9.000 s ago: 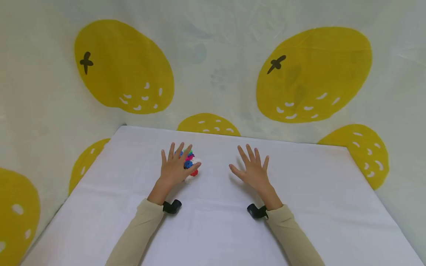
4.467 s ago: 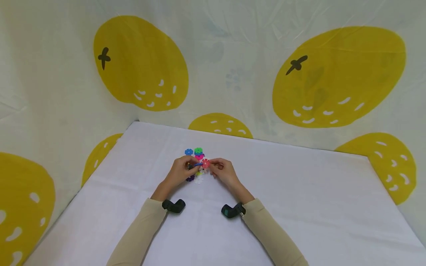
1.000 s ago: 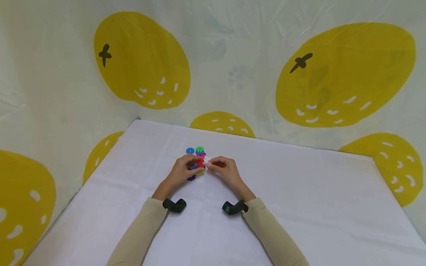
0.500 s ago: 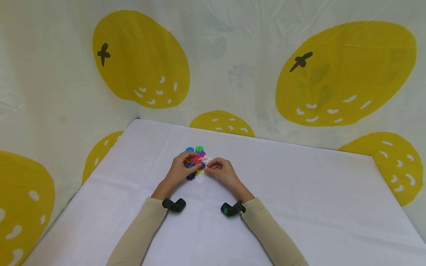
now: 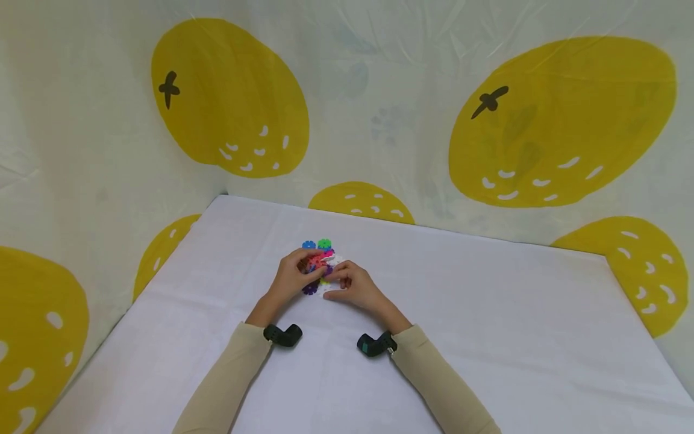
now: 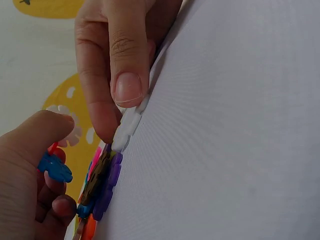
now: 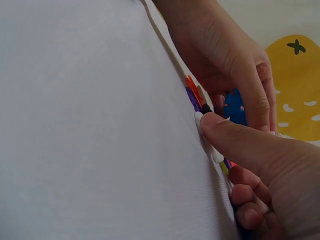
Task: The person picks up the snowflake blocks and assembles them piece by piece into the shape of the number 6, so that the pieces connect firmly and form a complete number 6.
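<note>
My left hand [image 5: 288,278] pinches a small joined cluster of plastic snowflake discs above the table: a red disc [image 5: 315,261], a blue disc [image 6: 56,167] and a white disc [image 6: 67,127]. My right hand [image 5: 360,290] is down at the near right edge of the loose pile. Its thumb and index finger lie at opposite edges of a white snowflake disc [image 6: 127,129] on the table, while the other fingers curl under. Purple discs [image 6: 107,187], a brown disc [image 6: 96,177] and an orange disc [image 7: 191,84] lie close by. The left hand covers part of the pile.
At the pile's far side lie a green disc [image 5: 324,243] and a light blue disc [image 5: 308,245]. A white cloth covers the table [image 5: 488,337]. Behind it hangs a pale curtain [image 5: 379,90] with yellow fruit prints. Each wrist wears a black camera [image 5: 283,336].
The hands came together over the pile and took up discs. A white disc has joined the left hand's cluster. The right hand has since left it and moved down to another white disc.
</note>
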Demonstrator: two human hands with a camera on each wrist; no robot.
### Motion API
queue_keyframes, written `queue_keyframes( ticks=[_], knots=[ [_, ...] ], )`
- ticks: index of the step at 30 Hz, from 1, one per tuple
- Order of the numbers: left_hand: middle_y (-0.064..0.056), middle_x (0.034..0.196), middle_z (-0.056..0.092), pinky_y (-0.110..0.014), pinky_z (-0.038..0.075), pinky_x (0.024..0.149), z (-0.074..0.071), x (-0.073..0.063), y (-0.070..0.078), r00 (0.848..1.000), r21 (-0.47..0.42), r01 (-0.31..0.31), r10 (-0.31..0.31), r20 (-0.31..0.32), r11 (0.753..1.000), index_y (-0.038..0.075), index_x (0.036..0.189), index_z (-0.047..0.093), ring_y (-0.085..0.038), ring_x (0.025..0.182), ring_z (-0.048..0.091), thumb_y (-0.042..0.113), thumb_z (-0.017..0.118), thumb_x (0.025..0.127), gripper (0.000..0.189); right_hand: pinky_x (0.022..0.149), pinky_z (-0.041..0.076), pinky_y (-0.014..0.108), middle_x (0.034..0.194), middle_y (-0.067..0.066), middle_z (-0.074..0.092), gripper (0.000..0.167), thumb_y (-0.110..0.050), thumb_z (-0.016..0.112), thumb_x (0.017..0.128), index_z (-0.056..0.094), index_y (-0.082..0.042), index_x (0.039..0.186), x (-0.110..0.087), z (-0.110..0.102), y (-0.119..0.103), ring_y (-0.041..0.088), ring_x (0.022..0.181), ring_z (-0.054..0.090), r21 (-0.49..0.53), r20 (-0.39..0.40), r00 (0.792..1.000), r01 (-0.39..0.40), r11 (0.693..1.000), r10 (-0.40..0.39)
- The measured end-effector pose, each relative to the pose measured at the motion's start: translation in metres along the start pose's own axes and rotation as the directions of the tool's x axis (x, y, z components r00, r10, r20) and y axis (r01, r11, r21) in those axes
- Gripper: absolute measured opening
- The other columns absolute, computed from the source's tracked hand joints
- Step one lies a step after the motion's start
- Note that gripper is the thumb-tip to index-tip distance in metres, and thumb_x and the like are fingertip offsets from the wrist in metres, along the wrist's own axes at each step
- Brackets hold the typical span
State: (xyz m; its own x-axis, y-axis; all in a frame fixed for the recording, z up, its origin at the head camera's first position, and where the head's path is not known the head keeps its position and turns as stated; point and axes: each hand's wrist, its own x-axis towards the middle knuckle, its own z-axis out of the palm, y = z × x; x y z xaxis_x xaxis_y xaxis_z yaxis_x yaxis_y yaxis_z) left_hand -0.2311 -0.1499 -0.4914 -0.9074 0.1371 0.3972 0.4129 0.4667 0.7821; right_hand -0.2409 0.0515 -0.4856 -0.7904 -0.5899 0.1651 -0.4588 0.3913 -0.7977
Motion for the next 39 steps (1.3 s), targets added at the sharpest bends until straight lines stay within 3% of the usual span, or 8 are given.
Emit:
queue_keyframes(
  ticks=[5, 14, 21, 25, 29, 33, 36, 39],
  knots=[
    [-0.011, 0.096, 0.062, -0.021, 0.047, 0.067, 0.0002, 0.0002, 0.0001, 1.000, -0.005, -0.007, 0.007, 0.006, 1.000, 0.003, 0.119, 0.067, -0.017, 0.077, 0.054, 0.006, 0.076, 0.082, 0.038, 0.064, 0.039, 0.021, 0.096, 0.006, 0.059, 0.028, -0.018, 0.083, 0.078, 0.074, -0.005, 0.102, 0.0003, -0.0003, 0.0022, 0.010, 0.072, 0.046, 0.002, -0.001, 1.000, 0.002, 1.000, -0.002],
    [-0.012, 0.100, 0.064, -0.023, 0.048, 0.071, 0.0000, 0.0003, 0.0041, 1.000, 0.001, -0.005, 0.005, -0.012, 1.000, 0.003, 0.118, 0.067, -0.019, 0.083, 0.055, 0.006, 0.076, 0.082, 0.038, 0.055, 0.035, 0.020, 0.073, 0.000, 0.057, 0.023, -0.016, 0.081, 0.080, 0.071, -0.006, 0.098, -0.0008, -0.0017, 0.0036, 0.009, 0.062, 0.043, 0.102, -0.029, 0.999, -0.036, 0.994, 0.039],
    [-0.012, 0.100, 0.063, -0.023, 0.047, 0.071, 0.0000, 0.0001, 0.0027, 1.000, -0.019, -0.012, 0.012, -0.006, 1.000, 0.002, 0.118, 0.067, -0.019, 0.083, 0.055, 0.006, 0.078, 0.081, 0.039, 0.057, 0.040, 0.020, 0.078, 0.001, 0.063, 0.015, -0.014, 0.076, 0.085, 0.072, -0.005, 0.097, -0.0009, -0.0024, 0.0051, 0.009, 0.063, 0.048, 0.159, -0.046, 0.997, -0.051, 0.986, 0.059],
    [-0.013, 0.103, 0.063, -0.023, 0.049, 0.072, 0.0008, -0.0004, 0.0006, 1.000, -0.021, -0.010, 0.010, 0.001, 1.000, 0.002, 0.119, 0.066, -0.019, 0.084, 0.056, 0.007, 0.077, 0.082, 0.039, 0.057, 0.045, 0.021, 0.083, 0.004, 0.067, 0.015, -0.013, 0.074, 0.087, 0.071, -0.003, 0.098, -0.0010, -0.0038, 0.0032, 0.010, 0.065, 0.054, 0.234, -0.075, 0.991, -0.093, 0.968, 0.113],
    [-0.013, 0.103, 0.063, -0.023, 0.049, 0.072, 0.0010, -0.0004, 0.0003, 1.000, -0.014, -0.002, 0.003, 0.006, 1.000, 0.002, 0.119, 0.066, -0.020, 0.083, 0.057, 0.008, 0.076, 0.083, 0.038, 0.055, 0.048, 0.022, 0.087, 0.006, 0.068, 0.018, -0.013, 0.071, 0.090, 0.069, -0.001, 0.103, -0.0001, -0.0047, 0.0029, 0.011, 0.063, 0.059, 0.378, -0.100, 0.970, -0.169, 0.910, 0.221],
    [-0.011, 0.096, 0.062, -0.021, 0.047, 0.068, 0.0010, 0.0004, 0.0008, 1.000, -0.013, 0.016, -0.016, 0.012, 1.000, 0.003, 0.120, 0.066, -0.018, 0.078, 0.054, 0.008, 0.077, 0.083, 0.039, 0.055, 0.049, 0.022, 0.089, 0.008, 0.065, 0.021, -0.010, 0.070, 0.090, 0.067, 0.001, 0.108, 0.0015, -0.0055, 0.0043, 0.013, 0.061, 0.061, 0.514, -0.160, 0.937, -0.188, 0.837, 0.309],
    [-0.009, 0.088, 0.060, -0.020, 0.045, 0.064, 0.0010, 0.0013, 0.0014, 1.000, -0.030, 0.029, -0.028, 0.013, 0.999, 0.002, 0.121, 0.065, -0.016, 0.073, 0.052, 0.008, 0.078, 0.082, 0.042, 0.054, 0.049, 0.021, 0.087, 0.008, 0.065, 0.022, -0.009, 0.071, 0.090, 0.067, 0.003, 0.108, 0.0024, -0.0063, 0.0051, 0.013, 0.058, 0.060, 0.553, -0.235, 0.913, -0.157, 0.818, 0.334],
    [-0.010, 0.084, 0.057, -0.019, 0.043, 0.062, 0.0008, 0.0019, 0.0022, 0.999, -0.067, 0.037, -0.036, 0.015, 0.997, 0.000, 0.121, 0.061, -0.015, 0.070, 0.050, 0.007, 0.079, 0.082, 0.044, 0.053, 0.048, 0.021, 0.083, 0.009, 0.067, 0.020, -0.008, 0.071, 0.089, 0.067, 0.005, 0.105, 0.0025, -0.0073, 0.0049, 0.013, 0.057, 0.060, 0.558, -0.293, 0.894, -0.129, 0.820, 0.340]
  ],
)
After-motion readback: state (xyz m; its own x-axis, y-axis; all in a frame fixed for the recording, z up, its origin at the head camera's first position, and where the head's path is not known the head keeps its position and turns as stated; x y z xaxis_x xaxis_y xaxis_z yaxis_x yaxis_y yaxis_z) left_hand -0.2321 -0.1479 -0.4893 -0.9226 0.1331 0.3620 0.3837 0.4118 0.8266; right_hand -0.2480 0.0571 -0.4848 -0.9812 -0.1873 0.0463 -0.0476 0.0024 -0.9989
